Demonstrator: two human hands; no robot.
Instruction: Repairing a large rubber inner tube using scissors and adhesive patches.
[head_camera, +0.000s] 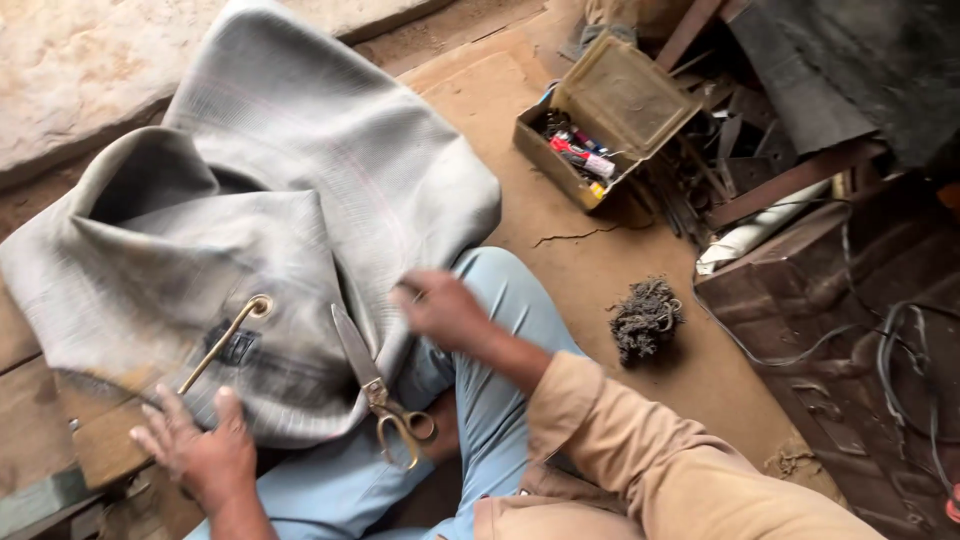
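A large grey rubber inner tube (270, 190) lies folded across my lap and the ground. Its brass valve stem (222, 343) sticks out near the lower left. My left hand (195, 450) rests flat on the tube's near edge, fingers spread, holding nothing. A pair of scissors with brass handles (378, 388) lies on the tube over my leg, blades pointing away from me. My right hand (440, 308) is blurred, just right of the scissors' blades, fingers curled at the tube's edge; whether it pinches the rubber is unclear.
An open box of small tools and tubes (600, 125) stands at the upper right on a brown mat (620, 340). A dark tangle of scrap (645, 318) lies on the mat. Metal scrap, cables and a dark case (850, 300) crowd the right side. A stone slab (90, 60) lies upper left.
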